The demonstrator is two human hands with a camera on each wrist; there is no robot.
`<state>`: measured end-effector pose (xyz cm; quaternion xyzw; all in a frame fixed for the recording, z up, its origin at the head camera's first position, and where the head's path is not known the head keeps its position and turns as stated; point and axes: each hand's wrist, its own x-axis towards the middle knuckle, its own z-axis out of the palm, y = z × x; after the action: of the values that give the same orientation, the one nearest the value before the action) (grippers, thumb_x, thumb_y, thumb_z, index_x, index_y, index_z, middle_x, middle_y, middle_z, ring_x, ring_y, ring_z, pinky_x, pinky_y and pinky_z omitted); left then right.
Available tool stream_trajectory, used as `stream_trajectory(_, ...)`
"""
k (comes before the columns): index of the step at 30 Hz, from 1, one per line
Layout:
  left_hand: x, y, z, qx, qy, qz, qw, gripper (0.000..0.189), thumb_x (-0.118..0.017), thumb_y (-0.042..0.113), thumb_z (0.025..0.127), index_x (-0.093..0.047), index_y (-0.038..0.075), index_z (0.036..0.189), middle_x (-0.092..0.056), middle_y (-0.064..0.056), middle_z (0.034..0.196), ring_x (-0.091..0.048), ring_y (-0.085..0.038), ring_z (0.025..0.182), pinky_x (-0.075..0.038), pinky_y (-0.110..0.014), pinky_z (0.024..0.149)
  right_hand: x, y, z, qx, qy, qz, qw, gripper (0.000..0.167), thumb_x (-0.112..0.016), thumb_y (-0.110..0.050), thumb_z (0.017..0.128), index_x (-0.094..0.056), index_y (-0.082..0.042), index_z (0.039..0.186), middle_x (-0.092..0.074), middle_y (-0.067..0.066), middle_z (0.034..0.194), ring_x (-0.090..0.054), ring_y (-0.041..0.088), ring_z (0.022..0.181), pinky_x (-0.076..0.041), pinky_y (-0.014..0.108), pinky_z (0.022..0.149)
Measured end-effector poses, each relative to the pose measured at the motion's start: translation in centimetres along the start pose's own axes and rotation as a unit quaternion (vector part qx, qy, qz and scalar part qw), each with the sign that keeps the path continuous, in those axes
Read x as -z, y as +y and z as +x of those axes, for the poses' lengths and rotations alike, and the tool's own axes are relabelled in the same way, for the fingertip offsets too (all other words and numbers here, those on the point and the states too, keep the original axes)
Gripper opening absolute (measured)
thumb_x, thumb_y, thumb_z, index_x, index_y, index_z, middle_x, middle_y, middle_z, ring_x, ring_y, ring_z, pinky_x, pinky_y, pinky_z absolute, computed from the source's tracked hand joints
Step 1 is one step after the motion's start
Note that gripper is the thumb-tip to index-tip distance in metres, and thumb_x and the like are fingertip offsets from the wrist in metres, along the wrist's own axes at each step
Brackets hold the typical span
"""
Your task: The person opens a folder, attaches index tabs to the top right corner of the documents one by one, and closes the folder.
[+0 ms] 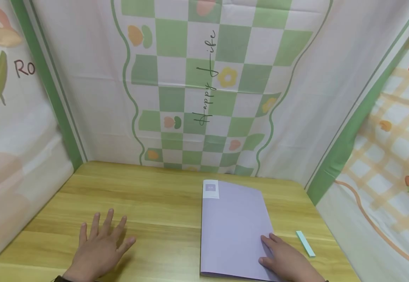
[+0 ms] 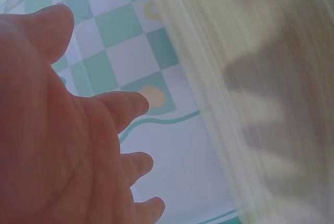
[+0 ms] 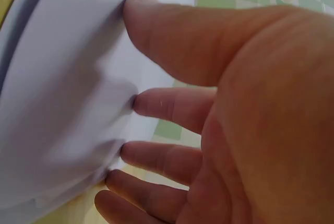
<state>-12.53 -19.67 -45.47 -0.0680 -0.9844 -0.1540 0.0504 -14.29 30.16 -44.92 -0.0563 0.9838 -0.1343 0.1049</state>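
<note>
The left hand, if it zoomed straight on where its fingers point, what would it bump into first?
Probably the green-and-white checked cloth hanging behind the table. The left hand seems to hover over the table, though its exact height is hard to judge.

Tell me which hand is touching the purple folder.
The right hand: it touches the purple folder, while the left hand, spread open, is apart from it.

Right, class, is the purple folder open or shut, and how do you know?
Shut: the folder lies on the table with its white label facing up and nothing inside it showing in the head view.
</note>
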Motion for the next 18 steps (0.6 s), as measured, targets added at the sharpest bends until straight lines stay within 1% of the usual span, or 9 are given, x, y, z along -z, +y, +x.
stream_trajectory(4,0.0,0.1,0.0,-0.001,-0.003,-0.002,1.0,0.077,-0.043,0.064,0.098,-0.044,0.007,0.15,-0.017,-0.031,0.157,-0.005,-0.06,0.139,0.02,-0.068,0.102,0.1,-0.5,0.1,0.002,0.007,-0.016,0.9998,0.067,-0.079,-0.041,0.08,-0.063,0.004,0.128,-0.053,0.03,0.134,-0.046,0.049,0.127,-0.036,0.061,0.101)
stream_trajectory(10,-0.2,0.2,0.0,-0.005,0.003,0.001,1.0,0.075,-0.043,0.063,0.099,-0.046,0.007,0.149,-0.018,-0.031,0.157,-0.006,-0.06,0.139,0.013,-0.072,0.103,0.0,-1.0,0.5,-0.004,-0.004,-0.031,0.9995,0.065,-0.082,-0.037,0.079,-0.065,0.007,0.124,-0.055,0.032,0.13,-0.046,0.049,0.126,-0.036,0.061,0.102)
stream_trajectory(18,-0.4,0.3,0.1,-0.008,-0.004,-0.01,0.9999,0.075,-0.045,0.063,0.098,-0.047,0.006,0.148,-0.016,-0.031,0.157,-0.005,-0.061,0.138,0.014,-0.072,0.103,-0.1,-1.4,0.7,-0.024,-0.017,-0.037,0.9989,0.066,-0.082,-0.037,0.079,-0.064,0.006,0.125,-0.054,0.032,0.131,-0.046,0.049,0.127,-0.036,0.062,0.101)
